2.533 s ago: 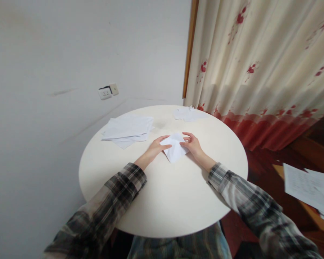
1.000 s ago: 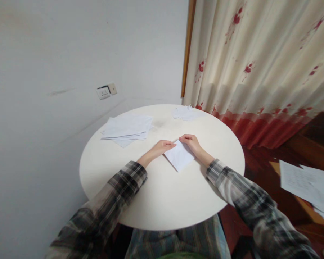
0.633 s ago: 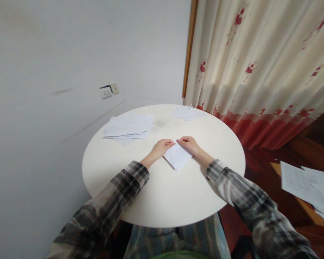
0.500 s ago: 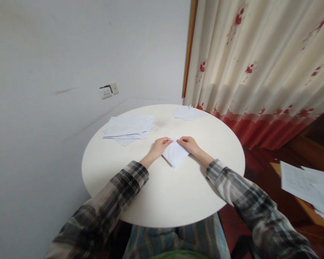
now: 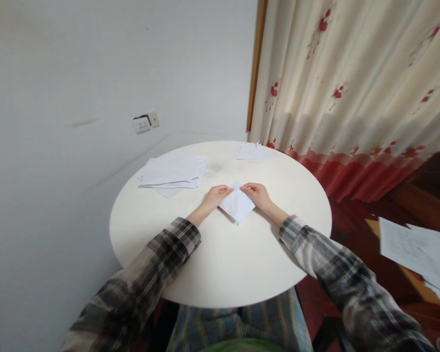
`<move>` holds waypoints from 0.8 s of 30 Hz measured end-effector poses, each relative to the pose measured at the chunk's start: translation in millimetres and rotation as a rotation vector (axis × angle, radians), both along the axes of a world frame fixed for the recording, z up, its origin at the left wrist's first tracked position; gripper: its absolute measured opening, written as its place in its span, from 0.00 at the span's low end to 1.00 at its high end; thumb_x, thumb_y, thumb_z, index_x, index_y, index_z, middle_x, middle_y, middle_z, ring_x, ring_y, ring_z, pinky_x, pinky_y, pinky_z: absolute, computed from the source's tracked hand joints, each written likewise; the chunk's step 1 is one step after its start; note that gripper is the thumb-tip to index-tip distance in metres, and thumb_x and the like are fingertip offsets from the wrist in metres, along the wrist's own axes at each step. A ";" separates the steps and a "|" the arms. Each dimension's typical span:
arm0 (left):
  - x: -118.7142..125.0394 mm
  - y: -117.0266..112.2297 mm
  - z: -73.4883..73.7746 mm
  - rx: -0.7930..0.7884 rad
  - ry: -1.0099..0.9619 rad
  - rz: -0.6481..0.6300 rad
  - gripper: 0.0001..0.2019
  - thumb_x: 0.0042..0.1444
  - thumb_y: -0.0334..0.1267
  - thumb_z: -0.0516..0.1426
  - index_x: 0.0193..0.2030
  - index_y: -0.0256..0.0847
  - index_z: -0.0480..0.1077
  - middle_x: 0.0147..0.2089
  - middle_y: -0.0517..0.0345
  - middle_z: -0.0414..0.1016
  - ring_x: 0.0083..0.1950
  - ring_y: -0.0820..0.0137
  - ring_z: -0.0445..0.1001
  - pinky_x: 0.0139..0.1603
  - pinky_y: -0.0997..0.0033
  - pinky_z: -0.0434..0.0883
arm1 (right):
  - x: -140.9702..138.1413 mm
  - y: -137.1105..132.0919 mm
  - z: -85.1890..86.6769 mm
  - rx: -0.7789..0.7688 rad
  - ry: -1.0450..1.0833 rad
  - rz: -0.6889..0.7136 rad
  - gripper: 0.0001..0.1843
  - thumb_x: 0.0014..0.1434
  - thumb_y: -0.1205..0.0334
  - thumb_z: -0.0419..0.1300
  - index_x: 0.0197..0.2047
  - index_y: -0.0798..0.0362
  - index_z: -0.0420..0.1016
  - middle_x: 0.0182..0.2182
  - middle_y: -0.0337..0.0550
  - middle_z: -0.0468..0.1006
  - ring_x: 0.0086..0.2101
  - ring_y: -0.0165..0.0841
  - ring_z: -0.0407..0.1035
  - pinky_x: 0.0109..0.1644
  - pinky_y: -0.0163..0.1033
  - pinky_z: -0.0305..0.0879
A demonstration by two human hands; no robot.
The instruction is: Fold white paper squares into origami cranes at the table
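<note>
A folded sheet of white paper (image 5: 237, 208), diamond-shaped, lies over the middle of the round white table (image 5: 223, 264), one corner pointing toward me. My left hand (image 5: 217, 195) pinches its upper left edge between thumb and fingers. On the opposite side, my right hand (image 5: 257, 194) grips the upper right edge the same way. The far corner shows between the two thumbs. Parts of both side edges are hidden under my hands.
A stack of white sheets (image 5: 170, 171) rests at the table's back left. Smaller paper pieces (image 5: 254, 152) lie at the back right. Written papers (image 5: 414, 252) sit on a brown surface to the right. A wall with a socket (image 5: 142, 125) and a curtain (image 5: 344, 98) stand behind.
Both hands have shifted slightly and more of the paper's far corner shows between them. Both keep hold of the folded paper. The view has moved a little.
</note>
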State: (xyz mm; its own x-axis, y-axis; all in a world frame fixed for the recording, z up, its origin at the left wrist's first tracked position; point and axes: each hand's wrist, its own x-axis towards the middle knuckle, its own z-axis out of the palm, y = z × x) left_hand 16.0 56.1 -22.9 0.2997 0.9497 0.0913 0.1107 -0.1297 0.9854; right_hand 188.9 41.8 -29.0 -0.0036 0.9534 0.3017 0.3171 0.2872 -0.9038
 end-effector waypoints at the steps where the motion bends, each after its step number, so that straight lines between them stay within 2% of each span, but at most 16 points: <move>1: -0.9 -0.8 1.4 -0.018 0.019 -0.012 0.14 0.45 0.46 0.58 0.28 0.35 0.70 0.21 0.62 0.68 0.19 0.77 0.62 0.18 0.79 0.56 | 0.8 0.2 0.4 0.004 0.001 -0.008 0.17 0.46 0.50 0.56 0.25 0.55 0.74 0.19 0.39 0.70 0.21 0.27 0.58 0.22 0.32 0.50; 4: -1.8 -2.2 4.0 -0.062 0.040 -0.014 0.16 0.47 0.48 0.57 0.29 0.35 0.70 0.17 0.64 0.62 0.15 0.80 0.56 0.14 0.79 0.50 | 3.7 1.2 1.6 0.021 0.012 -0.045 0.17 0.46 0.49 0.56 0.25 0.55 0.74 0.20 0.40 0.71 0.21 0.27 0.59 0.22 0.32 0.51; 9: -0.2 -3.5 2.2 -0.095 -0.053 0.021 0.18 0.45 0.51 0.58 0.29 0.33 0.69 0.20 0.61 0.65 0.18 0.78 0.61 0.17 0.79 0.56 | 6.4 3.1 1.9 -0.007 0.087 -0.054 0.18 0.45 0.48 0.57 0.27 0.56 0.75 0.20 0.40 0.72 0.21 0.27 0.60 0.22 0.32 0.52; 13: -1.9 -5.3 3.6 -0.059 -0.086 0.031 0.18 0.45 0.51 0.58 0.28 0.34 0.70 0.20 0.62 0.65 0.18 0.79 0.60 0.17 0.79 0.54 | 6.9 2.7 1.9 0.006 0.116 -0.045 0.19 0.44 0.48 0.58 0.27 0.57 0.75 0.21 0.40 0.72 0.21 0.28 0.60 0.22 0.32 0.52; 15: -3.0 -5.4 5.5 -0.040 -0.129 0.012 0.17 0.45 0.49 0.59 0.29 0.34 0.70 0.22 0.60 0.69 0.21 0.77 0.64 0.20 0.78 0.58 | 7.1 1.5 2.2 0.021 0.124 -0.055 0.19 0.46 0.47 0.57 0.27 0.57 0.75 0.21 0.40 0.71 0.21 0.28 0.60 0.23 0.32 0.53; 18: -2.1 -4.7 7.2 -0.072 -0.230 -0.031 0.17 0.43 0.47 0.61 0.33 0.33 0.71 0.31 0.54 0.75 0.31 0.72 0.71 0.32 0.75 0.66 | 6.3 -1.7 3.0 0.069 0.107 -0.118 0.20 0.48 0.46 0.55 0.28 0.56 0.74 0.20 0.39 0.70 0.21 0.28 0.60 0.23 0.32 0.52; 21: 2.3 -5.9 6.6 -0.152 -0.288 -0.072 0.20 0.42 0.46 0.61 0.38 0.32 0.72 0.37 0.49 0.77 0.37 0.67 0.73 0.40 0.69 0.68 | 3.8 -6.3 4.3 0.139 0.054 -0.184 0.21 0.51 0.45 0.53 0.29 0.56 0.73 0.20 0.39 0.69 0.21 0.28 0.59 0.23 0.32 0.52; 24: 7.2 -8.9 5.0 -0.164 -0.299 -0.095 0.22 0.41 0.43 0.63 0.43 0.33 0.71 0.43 0.46 0.76 0.42 0.64 0.74 0.44 0.66 0.68 | 1.2 -10.7 6.0 0.179 0.014 -0.182 0.21 0.53 0.45 0.52 0.31 0.55 0.73 0.21 0.39 0.70 0.22 0.27 0.59 0.25 0.32 0.53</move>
State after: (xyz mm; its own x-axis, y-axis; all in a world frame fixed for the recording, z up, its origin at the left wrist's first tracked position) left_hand 23.2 47.2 -17.9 0.3702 0.9282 0.0373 -0.1907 0.0366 0.9810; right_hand 190.1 31.1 -23.0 0.1683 0.8692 0.4648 0.3662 0.3827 -0.8482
